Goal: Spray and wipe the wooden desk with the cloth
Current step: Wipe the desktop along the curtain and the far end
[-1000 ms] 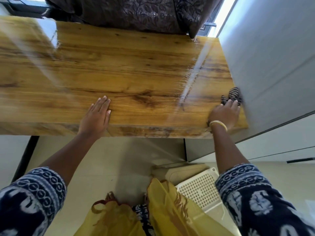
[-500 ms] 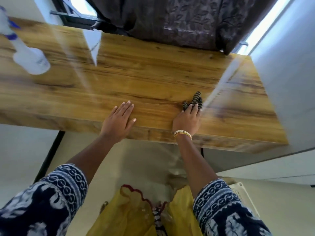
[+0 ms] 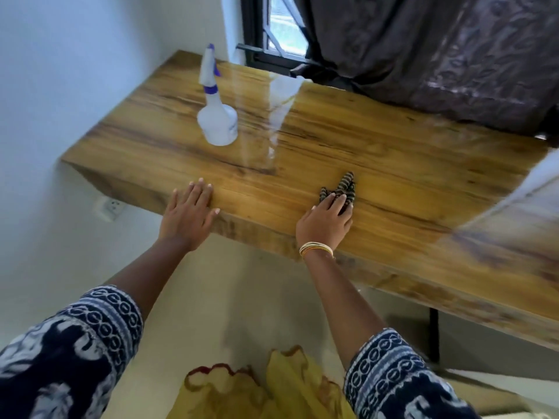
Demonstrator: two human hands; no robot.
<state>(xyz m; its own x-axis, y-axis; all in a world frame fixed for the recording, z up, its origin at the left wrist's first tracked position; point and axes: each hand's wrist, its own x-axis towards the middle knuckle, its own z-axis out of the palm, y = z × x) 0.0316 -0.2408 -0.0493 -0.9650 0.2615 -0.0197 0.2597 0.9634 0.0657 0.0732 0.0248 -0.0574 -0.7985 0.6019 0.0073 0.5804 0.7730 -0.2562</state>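
Wooden desk (image 3: 393, 164), cloth (image 3: 343, 187) swept leftward, spray bottle (image 3: 217, 116) newly visible

**Both hands flat, arms reaching forward**

The left hand (image 3: 189, 211) lies palm down, fingers straight and close together, thumb out to the side. The right hand (image 3: 326, 222) is also palm down, fingers spread and slightly curved, pressing downward. Thin gold bangles (image 3: 316, 248) ring the right wrist. Both forearms are bare and extended, with patterned dark-blue sleeves (image 3: 393, 373) ending near the elbows.
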